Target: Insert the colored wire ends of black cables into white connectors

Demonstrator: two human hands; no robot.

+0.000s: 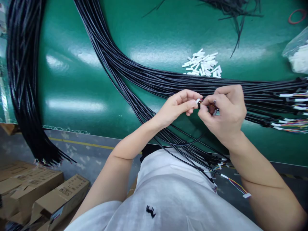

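Observation:
My left hand pinches a small white connector between thumb and forefinger. Thin coloured wires run from that connector toward my right hand. Its thumb and forefinger are closed on these wires, just right of the connector; the curled fingers partly hide what lies in the palm. Both hands are above the green table, in front of a thick bundle of black cables. Below my hands, finished-looking cable ends hang over the edge, one with a white connector on coloured wires.
A pile of white connector housings lies behind the cables. Another black cable bundle drapes over the left side. Black cable ties or strips, a red ring and a plastic bag are farther back. Cardboard boxes stand on the floor.

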